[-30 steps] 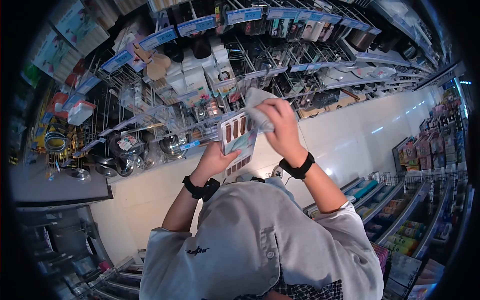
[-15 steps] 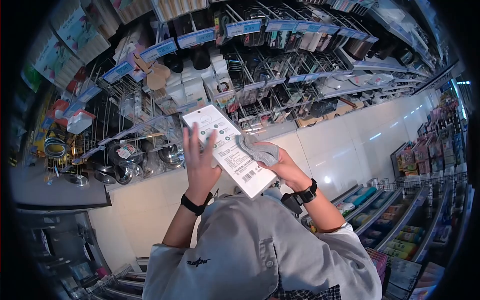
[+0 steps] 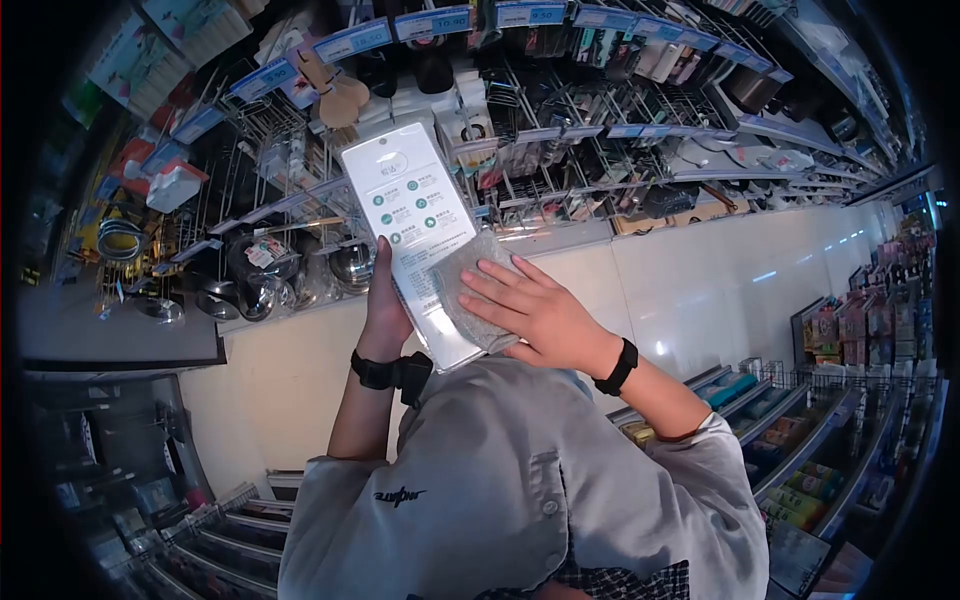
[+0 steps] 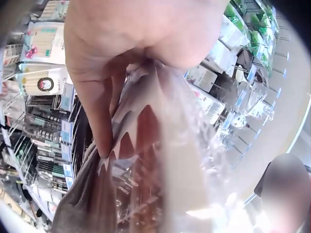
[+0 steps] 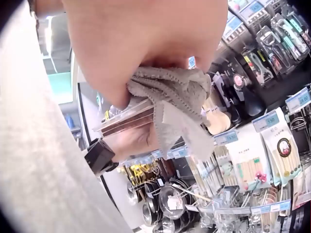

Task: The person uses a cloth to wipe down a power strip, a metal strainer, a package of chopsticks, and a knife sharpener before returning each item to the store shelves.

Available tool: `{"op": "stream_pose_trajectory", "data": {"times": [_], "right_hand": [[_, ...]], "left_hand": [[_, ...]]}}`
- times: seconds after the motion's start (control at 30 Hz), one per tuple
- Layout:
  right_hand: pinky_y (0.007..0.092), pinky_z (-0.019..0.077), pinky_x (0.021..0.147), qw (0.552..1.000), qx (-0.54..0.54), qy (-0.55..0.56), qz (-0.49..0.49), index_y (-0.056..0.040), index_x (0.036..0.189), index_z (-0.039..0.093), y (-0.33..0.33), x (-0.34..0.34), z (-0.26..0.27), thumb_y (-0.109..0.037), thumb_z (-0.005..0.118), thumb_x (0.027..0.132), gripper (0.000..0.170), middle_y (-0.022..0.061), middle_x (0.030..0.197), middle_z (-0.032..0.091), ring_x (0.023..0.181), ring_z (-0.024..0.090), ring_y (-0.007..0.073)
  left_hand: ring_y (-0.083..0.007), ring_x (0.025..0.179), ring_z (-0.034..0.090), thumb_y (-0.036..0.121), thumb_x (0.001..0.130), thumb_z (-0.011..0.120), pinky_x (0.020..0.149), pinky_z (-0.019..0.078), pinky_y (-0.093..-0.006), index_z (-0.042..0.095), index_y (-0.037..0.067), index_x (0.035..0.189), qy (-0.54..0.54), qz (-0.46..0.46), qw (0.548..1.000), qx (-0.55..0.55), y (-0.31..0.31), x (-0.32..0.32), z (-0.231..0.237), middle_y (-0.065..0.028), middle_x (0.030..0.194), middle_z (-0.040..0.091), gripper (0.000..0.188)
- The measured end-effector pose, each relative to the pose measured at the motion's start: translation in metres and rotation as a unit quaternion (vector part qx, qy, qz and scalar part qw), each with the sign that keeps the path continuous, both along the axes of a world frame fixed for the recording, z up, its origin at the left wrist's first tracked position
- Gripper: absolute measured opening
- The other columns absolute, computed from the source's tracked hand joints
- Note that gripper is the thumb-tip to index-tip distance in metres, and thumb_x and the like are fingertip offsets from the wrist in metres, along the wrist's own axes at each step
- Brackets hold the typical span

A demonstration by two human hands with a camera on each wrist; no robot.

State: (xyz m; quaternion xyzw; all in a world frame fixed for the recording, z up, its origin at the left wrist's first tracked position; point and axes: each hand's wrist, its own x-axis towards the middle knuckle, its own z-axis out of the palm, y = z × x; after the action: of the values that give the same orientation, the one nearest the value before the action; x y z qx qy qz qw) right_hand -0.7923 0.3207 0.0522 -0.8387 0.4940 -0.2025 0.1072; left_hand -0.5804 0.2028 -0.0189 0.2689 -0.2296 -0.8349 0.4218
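Grey cloth (image 3: 448,290), bunched moments ago, now lies flatter on the white pack (image 3: 412,220) beneath the spread right hand (image 3: 545,318); the left hand (image 3: 387,312) grips the pack before the shirt (image 3: 480,470). Wiping seems underway.

A shop is shown, stocked with household goods. Along the far display, blue price labels (image 3: 431,23) bearing printed figures are fixed above rows of metal hooks (image 3: 273,148), from which wooden utensils (image 3: 340,100) and plastic-wrapped metalware (image 5: 171,206) are hung in multiples. On the near right, packaged goods (image 3: 800,505) are set out on tiered shelves (image 3: 815,440); at far right, another display rack (image 3: 850,325) is filled with packs. The aisle is floored with glossy pale tiles (image 3: 300,390).
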Motion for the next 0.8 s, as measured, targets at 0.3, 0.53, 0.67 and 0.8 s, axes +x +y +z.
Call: {"op": "stream_pose_trajectory", "data": {"times": [0.3, 0.53, 0.67, 0.8], "right_hand": [[0.0456, 0.0283, 0.115, 0.991, -0.092, 0.023, -0.098, -0.0120, 0.141, 0.046, -0.031, 0.011, -0.005, -0.006, 0.063, 0.077, 0.066, 0.0103, 0.150, 0.040, 0.140, 0.036, 0.0256], [0.0385, 0.0339, 0.113, 0.990, -0.064, 0.051, 0.112, -0.0173, 0.136, 0.052, 0.012, 0.015, -0.024, -0.012, 0.059, 0.080, 0.057, -0.0010, 0.147, 0.046, 0.136, 0.043, 0.0176], [0.0413, 0.0344, 0.112, 0.992, -0.114, 0.057, -0.026, -0.0170, 0.135, 0.053, -0.009, 0.010, 0.001, -0.008, 0.061, 0.077, 0.059, 0.0024, 0.147, 0.046, 0.137, 0.042, 0.0207], [0.0420, 0.0294, 0.115, 0.995, -0.070, 0.049, 0.051, -0.0128, 0.131, 0.057, 0.004, 0.018, -0.003, -0.013, 0.062, 0.077, 0.054, 0.0041, 0.146, 0.047, 0.138, 0.039, 0.0204]], "left_hand": [[-0.0267, 0.128, 0.049, 0.056, 0.098, 0.042, 0.107, 0.0413, -0.0404, 0.031, 0.004, 0.147, -0.103, -0.085, 0.983, -0.126, 0.018, -0.012, -0.005, -0.0143, 0.142, 0.047, 0.072], [-0.0254, 0.126, 0.052, 0.053, 0.098, 0.046, 0.104, 0.0447, -0.0415, 0.035, 0.005, 0.144, -0.055, 0.025, 0.998, -0.014, 0.010, 0.002, 0.006, -0.0125, 0.139, 0.049, 0.068], [-0.0241, 0.125, 0.052, 0.047, 0.100, 0.046, 0.104, 0.0447, -0.0411, 0.035, 0.005, 0.144, -0.053, -0.014, 0.998, -0.019, 0.006, -0.003, 0.018, -0.0113, 0.139, 0.050, 0.061], [-0.0247, 0.125, 0.053, 0.044, 0.101, 0.044, 0.104, 0.0443, -0.0405, 0.036, 0.006, 0.143, -0.042, 0.009, 0.999, 0.000, 0.006, -0.006, 0.023, -0.0119, 0.138, 0.051, 0.058]]}}
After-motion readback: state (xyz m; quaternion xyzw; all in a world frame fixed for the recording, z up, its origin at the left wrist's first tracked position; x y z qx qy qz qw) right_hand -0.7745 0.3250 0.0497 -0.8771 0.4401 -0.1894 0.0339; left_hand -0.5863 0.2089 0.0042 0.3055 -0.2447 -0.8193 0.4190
